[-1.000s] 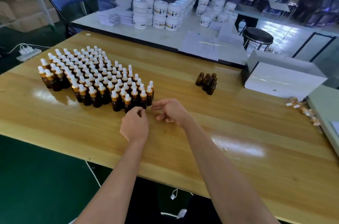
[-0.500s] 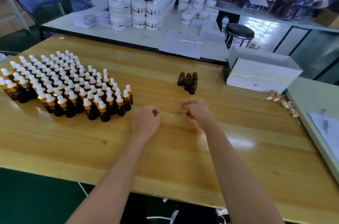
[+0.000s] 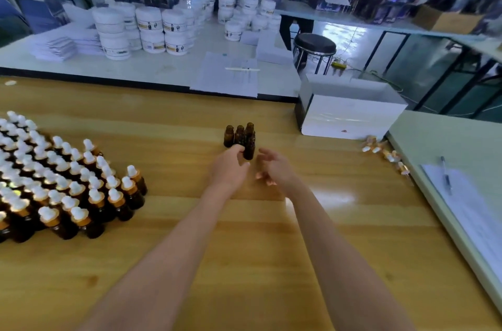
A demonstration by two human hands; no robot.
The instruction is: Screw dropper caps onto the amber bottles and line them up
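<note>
**Hands at the uncapped bottles**

Far left: capped bottles stand in tight rows on the table. Centre: left hand, fingers curled, touches the front one of a small cluster of uncapped bottles; firm grip or not, cannot tell. Right hand just beside it, fingers loosely spread, holding nothing. Right: loose dropper caps near a white box

bench: glossy yellow wood
behind: long white table, black front edge
stool: round black seat, metal legs
floor: shiny, bright daylight glare
</note>
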